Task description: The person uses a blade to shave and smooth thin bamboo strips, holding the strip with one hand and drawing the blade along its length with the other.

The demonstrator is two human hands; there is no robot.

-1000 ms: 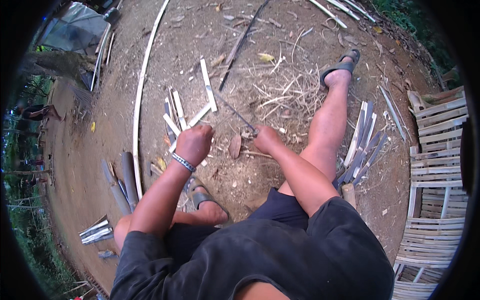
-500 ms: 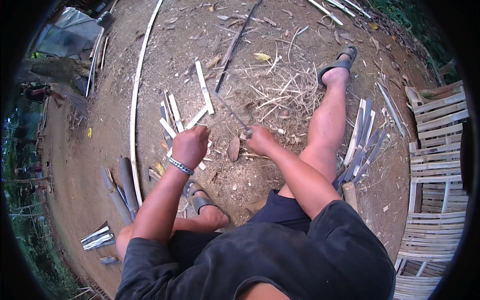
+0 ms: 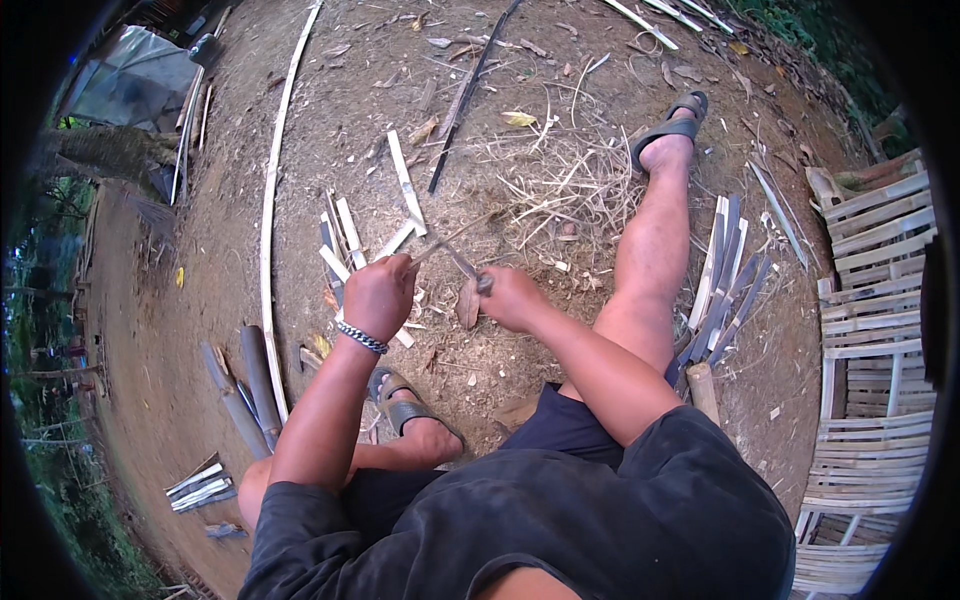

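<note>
My left hand (image 3: pixel 380 297), with a braided bracelet at its wrist, is closed on one end of a thin bamboo strip (image 3: pixel 458 234) that slants up and to the right. My right hand (image 3: pixel 512 299) is wrapped round the handle of a knife (image 3: pixel 461 262). The narrow blade points up and left, and its far part meets or crosses the strip close to my left fingers. Whether the edge touches the strip is too small to tell. Below the blade, a brown dry leaf (image 3: pixel 468 304) lies on the ground.
Curled shavings (image 3: pixel 570 190) are heaped beyond my right hand. Split bamboo pieces (image 3: pixel 345 235) lie behind my left hand, and more bamboo strips (image 3: pixel 722 265) beside my outstretched leg. A long pale strip (image 3: pixel 270 210) runs along the left. A slatted bamboo rack (image 3: pixel 872 330) stands at right.
My right hand has moved slightly down and left, bringing the knife closer to my left hand. The blade now reaches less far up. My left hand has barely moved.
</note>
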